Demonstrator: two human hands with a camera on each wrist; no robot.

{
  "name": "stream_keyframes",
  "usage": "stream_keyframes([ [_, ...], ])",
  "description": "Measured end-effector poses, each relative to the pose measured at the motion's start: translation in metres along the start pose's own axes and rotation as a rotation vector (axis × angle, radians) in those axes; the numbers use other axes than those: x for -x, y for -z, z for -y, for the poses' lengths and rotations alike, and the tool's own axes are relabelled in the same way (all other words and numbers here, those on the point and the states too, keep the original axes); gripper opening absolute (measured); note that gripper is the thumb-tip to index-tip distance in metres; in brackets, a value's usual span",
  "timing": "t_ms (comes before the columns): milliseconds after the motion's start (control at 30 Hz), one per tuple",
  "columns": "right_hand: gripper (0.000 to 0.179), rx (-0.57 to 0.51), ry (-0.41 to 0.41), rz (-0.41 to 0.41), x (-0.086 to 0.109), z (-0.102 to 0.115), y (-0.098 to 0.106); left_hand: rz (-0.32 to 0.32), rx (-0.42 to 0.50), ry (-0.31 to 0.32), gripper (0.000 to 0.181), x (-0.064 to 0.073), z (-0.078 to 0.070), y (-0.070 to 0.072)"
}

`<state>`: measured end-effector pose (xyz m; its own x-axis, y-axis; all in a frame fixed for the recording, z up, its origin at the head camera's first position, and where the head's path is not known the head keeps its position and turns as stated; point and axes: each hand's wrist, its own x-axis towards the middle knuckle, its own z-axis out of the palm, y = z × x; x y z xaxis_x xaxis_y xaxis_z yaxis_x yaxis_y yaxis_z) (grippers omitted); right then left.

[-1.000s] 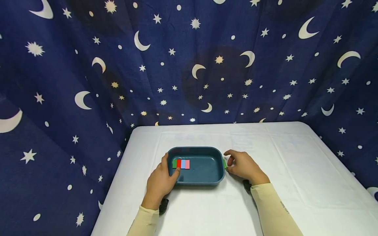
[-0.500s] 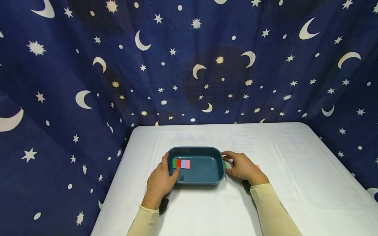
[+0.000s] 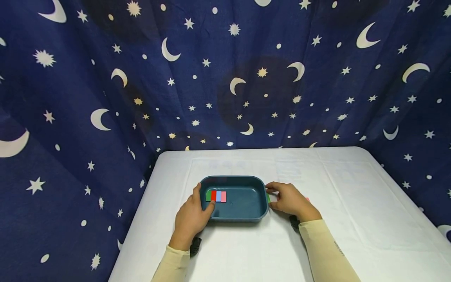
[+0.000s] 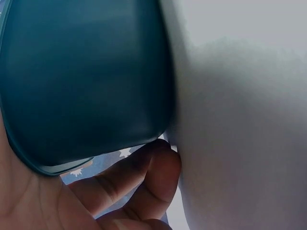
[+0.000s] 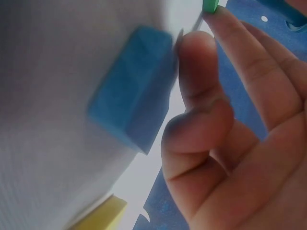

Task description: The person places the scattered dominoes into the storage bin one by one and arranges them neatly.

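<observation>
In the head view a teal rectangular tray [image 3: 246, 197] lies on the white table. My left hand [image 3: 192, 219] grips its left side, thumb over the rim and fingers along the outer wall; the left wrist view shows the fingers bent by the tray's outside. A row of green, red, light blue and pink pieces [image 3: 223, 196] lies inside the tray at the left. My right hand [image 3: 290, 199] holds a green block [image 3: 268, 197] just outside the right wall, mostly hidden by the fingers. In the right wrist view one fingertip touches this block; the other fingers curl toward the palm.
A blue block [image 5: 132, 91] lies on the table under my right hand, with a yellow block [image 5: 103, 214] close by. A pink piece [image 3: 307, 199] peeks out behind the right hand. Beyond the white table [image 3: 352, 188] hangs a blue curtain [image 3: 225, 78] with moons and stars.
My right hand has shifted slightly left toward the tray, with the green block now more covered. The pink piece has come into sight behind it. My left hand and the tray stay put.
</observation>
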<state>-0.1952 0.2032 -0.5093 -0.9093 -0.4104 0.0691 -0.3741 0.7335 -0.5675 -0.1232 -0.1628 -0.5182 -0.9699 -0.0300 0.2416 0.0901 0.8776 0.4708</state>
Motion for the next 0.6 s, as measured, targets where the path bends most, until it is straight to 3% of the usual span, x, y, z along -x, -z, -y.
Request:
stream_keyframes([
  [600,0.063,-0.015,-0.025,0.029,0.0011,0.0003,0.0041,-0.004,-0.005,-0.007,0.086,0.0,-0.0004,0.0],
])
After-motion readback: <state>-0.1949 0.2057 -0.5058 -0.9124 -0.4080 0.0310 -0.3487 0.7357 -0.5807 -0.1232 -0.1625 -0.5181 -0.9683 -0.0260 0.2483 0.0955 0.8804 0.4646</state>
